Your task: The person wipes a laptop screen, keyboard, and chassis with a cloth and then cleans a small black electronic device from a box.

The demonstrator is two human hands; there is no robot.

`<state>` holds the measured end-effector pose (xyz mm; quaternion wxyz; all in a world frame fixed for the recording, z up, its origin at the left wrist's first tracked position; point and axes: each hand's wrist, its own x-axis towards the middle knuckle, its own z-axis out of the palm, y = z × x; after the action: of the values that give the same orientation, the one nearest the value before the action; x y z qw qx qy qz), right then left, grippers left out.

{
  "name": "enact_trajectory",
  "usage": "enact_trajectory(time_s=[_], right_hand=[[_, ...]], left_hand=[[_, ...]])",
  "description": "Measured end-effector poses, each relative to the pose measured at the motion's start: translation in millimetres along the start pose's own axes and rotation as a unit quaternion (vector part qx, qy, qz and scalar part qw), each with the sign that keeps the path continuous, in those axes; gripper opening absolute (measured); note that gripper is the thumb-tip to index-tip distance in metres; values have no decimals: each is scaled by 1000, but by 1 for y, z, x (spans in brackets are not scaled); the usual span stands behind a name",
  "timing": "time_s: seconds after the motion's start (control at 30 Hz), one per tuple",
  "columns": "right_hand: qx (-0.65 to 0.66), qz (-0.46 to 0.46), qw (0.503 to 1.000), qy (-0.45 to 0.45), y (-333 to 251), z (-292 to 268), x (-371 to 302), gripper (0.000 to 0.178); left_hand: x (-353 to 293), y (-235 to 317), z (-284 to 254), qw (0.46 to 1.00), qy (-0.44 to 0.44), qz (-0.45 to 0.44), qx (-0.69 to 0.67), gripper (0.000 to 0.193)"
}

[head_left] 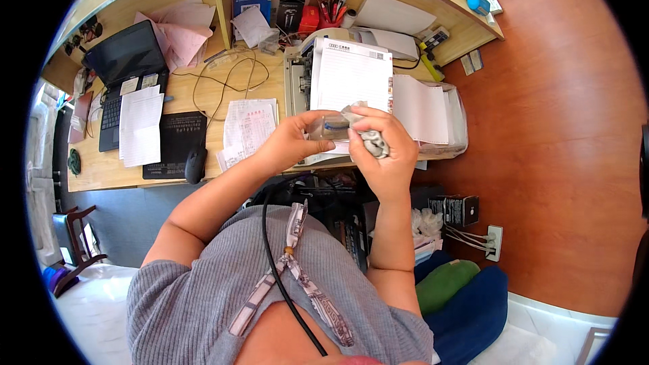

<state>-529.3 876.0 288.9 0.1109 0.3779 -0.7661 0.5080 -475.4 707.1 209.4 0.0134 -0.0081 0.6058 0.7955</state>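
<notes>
My left hand is closed on one end of a small clear box, thumb below and fingers above. Something blue shows in or through the box. In my right hand is a crumpled grey-and-white cloth, bunched under the fingers. A pale part of it sticks up past the fingertips and meets the box's right end. Both hands are held over the front of a printer with a lined paper sheet on it.
A laptop, a black mouse and loose papers lie on the desk to the left. Looped cable runs across the middle. Pens stand in a red holder at the back. A wooden panel rises at right.
</notes>
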Motion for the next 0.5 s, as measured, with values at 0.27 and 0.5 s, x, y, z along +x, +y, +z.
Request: enact_trajectory(time_s=[0.27,0.5], right_hand=[[-97,-107,972,-186,-35,-11,36,23],[-144,-90,929,-329,-43,-11,46,14]], left_hand=[[-15,15,-3,993,-24,-12,116,34],[-23,23,3,990,-73,33,119,35]])
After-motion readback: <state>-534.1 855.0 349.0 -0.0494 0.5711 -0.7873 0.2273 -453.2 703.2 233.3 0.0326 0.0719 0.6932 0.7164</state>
